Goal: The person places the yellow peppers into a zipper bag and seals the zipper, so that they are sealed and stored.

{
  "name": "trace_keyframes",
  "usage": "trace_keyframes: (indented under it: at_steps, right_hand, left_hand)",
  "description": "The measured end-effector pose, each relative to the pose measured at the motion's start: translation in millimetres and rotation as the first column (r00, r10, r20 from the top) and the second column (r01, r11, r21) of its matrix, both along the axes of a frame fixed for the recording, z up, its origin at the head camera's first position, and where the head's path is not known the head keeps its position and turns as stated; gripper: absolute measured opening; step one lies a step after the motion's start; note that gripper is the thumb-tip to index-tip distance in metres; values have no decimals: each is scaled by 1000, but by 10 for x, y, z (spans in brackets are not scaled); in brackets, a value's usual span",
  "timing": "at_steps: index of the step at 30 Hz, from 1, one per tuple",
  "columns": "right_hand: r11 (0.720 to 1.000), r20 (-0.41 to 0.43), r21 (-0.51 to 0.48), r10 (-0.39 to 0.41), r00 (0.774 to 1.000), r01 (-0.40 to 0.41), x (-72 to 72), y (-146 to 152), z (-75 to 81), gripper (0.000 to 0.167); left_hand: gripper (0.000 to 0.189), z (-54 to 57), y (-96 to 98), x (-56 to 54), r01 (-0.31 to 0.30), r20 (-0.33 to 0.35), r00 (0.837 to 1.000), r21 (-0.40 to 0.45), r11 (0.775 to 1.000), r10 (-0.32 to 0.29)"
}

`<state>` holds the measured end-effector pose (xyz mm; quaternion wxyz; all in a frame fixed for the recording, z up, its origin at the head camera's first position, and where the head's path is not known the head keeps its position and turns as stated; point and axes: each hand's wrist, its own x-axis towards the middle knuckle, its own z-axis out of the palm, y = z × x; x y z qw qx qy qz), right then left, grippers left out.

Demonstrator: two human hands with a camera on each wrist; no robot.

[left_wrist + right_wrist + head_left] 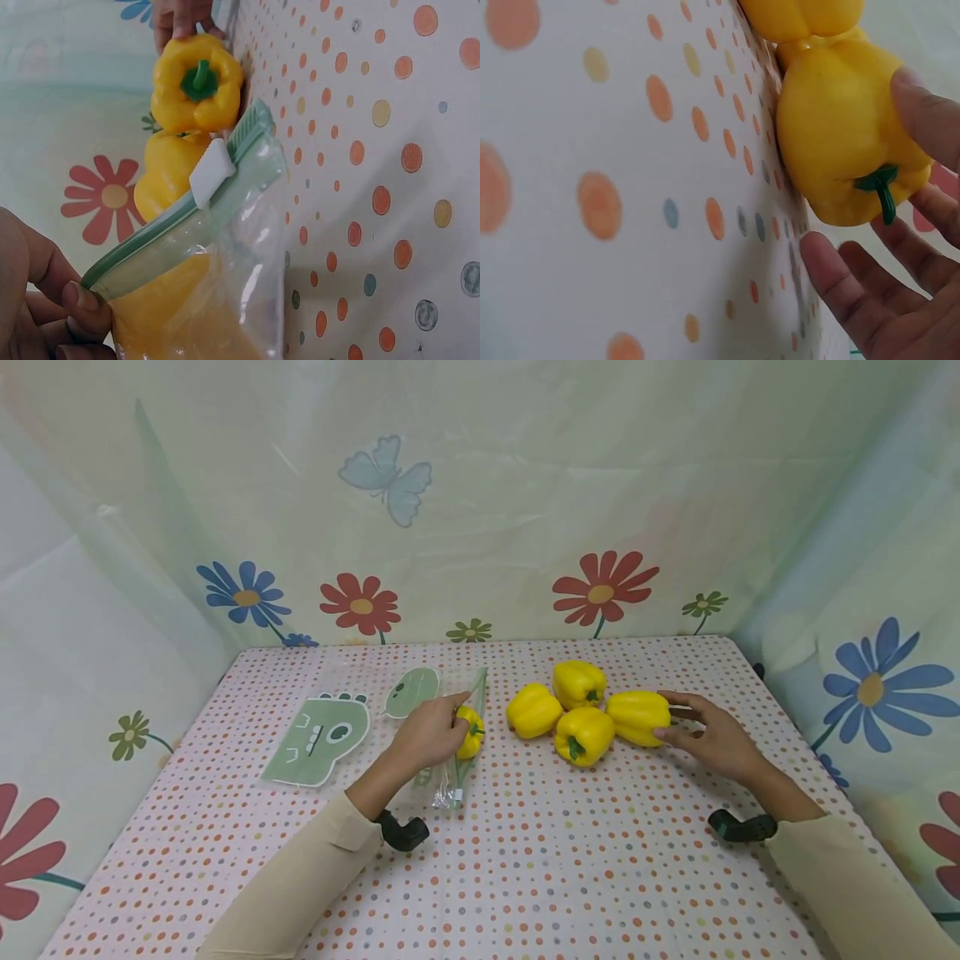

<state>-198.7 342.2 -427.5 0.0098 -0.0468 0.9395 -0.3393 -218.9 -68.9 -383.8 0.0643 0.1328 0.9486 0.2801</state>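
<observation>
My left hand (pixel 429 737) pinches the green zip edge of a clear zip bag (pixel 251 225), thumb and fingers curled at its mouth in the left wrist view. A yellow bell pepper (pixel 470 733) lies in that bag, partly hidden by the hand. To the right, several yellow bell peppers stand in a cluster, among them a front one (pixel 583 737) and a left one (pixel 533 711). My right hand (pixel 712 737) is at the rightmost bell pepper (pixel 847 127), its thumb against the side and its other fingers spread loosely around the green stem end.
Left of my left hand lies a flat green dinosaur-print bag (pixel 318 741), with a smaller green print (pixel 412 692) beside it. A white slider (pixel 212 172) sits on the bag's zip. The table (pixel 570 860) has a dotted cover; flowered curtains (pixel 480 527) enclose it.
</observation>
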Motion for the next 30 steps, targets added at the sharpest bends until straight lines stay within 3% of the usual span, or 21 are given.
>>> trace_keyframes:
  at_steps: [7, 14, 18, 30]
  right_hand:
    - [999, -43, -2, -34, 998, 34, -4, -11, -51, 79]
    - [999, 32, -23, -23, 999, 24, -45, -42, -49, 83]
    - [998, 33, -47, -45, 998, 46, -44, -39, -72, 84]
    - [972, -23, -198, -132, 991, 125, 17, -97, -20, 83]
  left_hand:
    - [54, -7, 1, -5, 5, 11, 1000, 9, 1000, -5]
    - [54, -6, 1, -5, -5, 4, 1000, 3, 1000, 5]
    - [54, -15, 3, -8, -6, 0, 1000, 0, 1000, 6]
    - [54, -25, -7, -9, 18, -27, 999, 9, 1000, -17]
